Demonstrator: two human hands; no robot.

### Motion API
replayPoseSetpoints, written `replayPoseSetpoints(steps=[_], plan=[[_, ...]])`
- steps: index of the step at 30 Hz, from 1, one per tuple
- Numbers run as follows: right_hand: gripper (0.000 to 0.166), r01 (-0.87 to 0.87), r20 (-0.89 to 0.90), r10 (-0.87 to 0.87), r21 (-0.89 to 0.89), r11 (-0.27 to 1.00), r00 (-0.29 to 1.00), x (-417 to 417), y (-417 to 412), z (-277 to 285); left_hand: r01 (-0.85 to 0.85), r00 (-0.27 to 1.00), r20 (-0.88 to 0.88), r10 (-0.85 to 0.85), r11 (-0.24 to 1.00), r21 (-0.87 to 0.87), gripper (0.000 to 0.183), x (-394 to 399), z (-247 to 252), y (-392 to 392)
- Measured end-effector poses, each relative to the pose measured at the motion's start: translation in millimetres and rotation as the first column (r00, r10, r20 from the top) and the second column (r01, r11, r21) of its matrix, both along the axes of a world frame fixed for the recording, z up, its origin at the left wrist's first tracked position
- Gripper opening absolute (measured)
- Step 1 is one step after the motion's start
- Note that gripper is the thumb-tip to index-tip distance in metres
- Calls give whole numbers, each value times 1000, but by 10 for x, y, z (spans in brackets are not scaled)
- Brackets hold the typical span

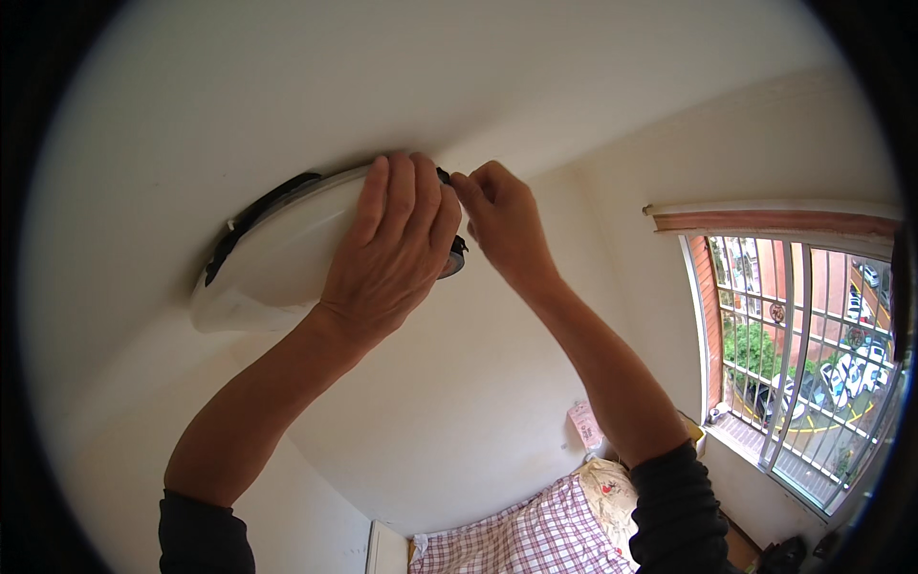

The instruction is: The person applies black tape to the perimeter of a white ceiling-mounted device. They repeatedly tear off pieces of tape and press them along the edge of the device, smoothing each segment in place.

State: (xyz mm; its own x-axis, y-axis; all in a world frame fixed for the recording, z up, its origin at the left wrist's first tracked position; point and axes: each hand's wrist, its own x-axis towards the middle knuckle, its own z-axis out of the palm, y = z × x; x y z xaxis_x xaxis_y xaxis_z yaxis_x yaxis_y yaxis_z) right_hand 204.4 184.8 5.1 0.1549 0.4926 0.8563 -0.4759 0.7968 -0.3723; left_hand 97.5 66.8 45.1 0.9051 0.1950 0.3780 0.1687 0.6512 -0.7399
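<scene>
A white domed ceiling lamp [287,244] sits against the ceiling, with black tape [247,222] along the left part of its rim. My left hand [394,244] lies over the lamp's right side, its fingers reaching up to the rim; its thumb and palm are hidden. From behind that hand, at its right edge, pokes a roll of black tape [453,264]; what holds the roll is hidden. Beside the rim, my right hand [498,208] has thumb and index finger closed at a short black strip [444,175], which looks like tape.
The ceiling [287,86] is right above both hands. Far below stands a bed with a checked cover [531,527] and a patterned pillow [606,491]. At the right is a barred sliding window [796,359] under a curtain rail [774,219]. A pink paper bag [586,425] is by the wall.
</scene>
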Motion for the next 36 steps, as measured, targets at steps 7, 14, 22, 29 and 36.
replayPoseSetpoints(steps=[7, 14, 22, 29, 36], plan=[[30, -205, 23, 206, -30, 978, 978, -36, 101, -90, -45, 999, 10, 45, 999, -2, 41, -17, -6, -21], [34, -226, 24, 226, 192, 955, 974, 214, -130, 172, 19, 1000, -19, -19, 1000, -8, 33, 11, 6, 31], [41, -295, 129, 288, 40, 955, 949, 245, -95, 174, 57, 998, -9, -57, 997, -60, 29, 22, 8, 41], [42, -241, 118, 241, -11, 970, 963, 173, -102, 184, 14, 1000, -2, -14, 998, -67, 34, -19, 6, -7], [29, -24, 73, 20, 49, 998, 997, 175, -133, 263, -36, 998, -46, 35, 999, -7, 31, -59, 47, -25]])
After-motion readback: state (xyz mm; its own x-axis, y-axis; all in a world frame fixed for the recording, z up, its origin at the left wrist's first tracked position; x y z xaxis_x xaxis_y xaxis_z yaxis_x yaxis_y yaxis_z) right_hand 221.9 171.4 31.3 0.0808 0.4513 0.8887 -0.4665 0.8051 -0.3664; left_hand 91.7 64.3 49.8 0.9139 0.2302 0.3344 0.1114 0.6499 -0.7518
